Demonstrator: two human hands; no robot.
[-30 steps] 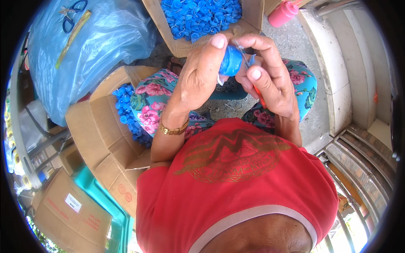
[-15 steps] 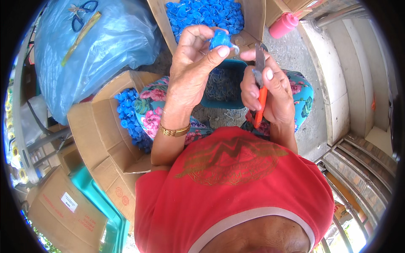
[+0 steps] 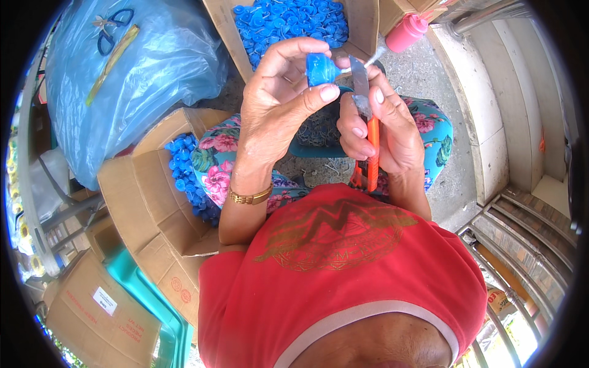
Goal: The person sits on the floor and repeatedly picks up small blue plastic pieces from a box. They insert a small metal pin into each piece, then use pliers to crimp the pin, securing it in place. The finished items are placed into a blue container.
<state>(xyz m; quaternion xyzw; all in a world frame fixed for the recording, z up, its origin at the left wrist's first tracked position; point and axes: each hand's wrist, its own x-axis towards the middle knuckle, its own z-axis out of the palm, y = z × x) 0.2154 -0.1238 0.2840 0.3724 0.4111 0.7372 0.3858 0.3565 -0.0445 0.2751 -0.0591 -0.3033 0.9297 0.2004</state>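
Note:
Between the thumb and fingers of my left hand (image 3: 279,101) is a small blue plastic cap-like piece (image 3: 320,69), held up with a pale strand sticking out toward the right. My right hand (image 3: 386,126) is closed round an orange box cutter (image 3: 373,153), its blade (image 3: 359,75) pointing up and away beside the strand. A whitish strip (image 3: 375,55) shows just past the blade, near my right fingertips. Under both hands, partly hidden by them, a dark teal bin (image 3: 314,150) holds thin pale scraps.
Ahead stands a cardboard box (image 3: 362,30) of blue pieces; another open box (image 3: 138,196) with blue pieces is at my left. Scissors (image 3: 113,27) lie on a big blue plastic bag (image 3: 141,73). A pink bottle (image 3: 406,34) stands far right, near a metal railing (image 3: 521,245).
My right hand has moved left and up, bringing the blade to the strand by the blue piece. The blue piece has turned in my left fingers, and a whitish strip now shows past the blade.

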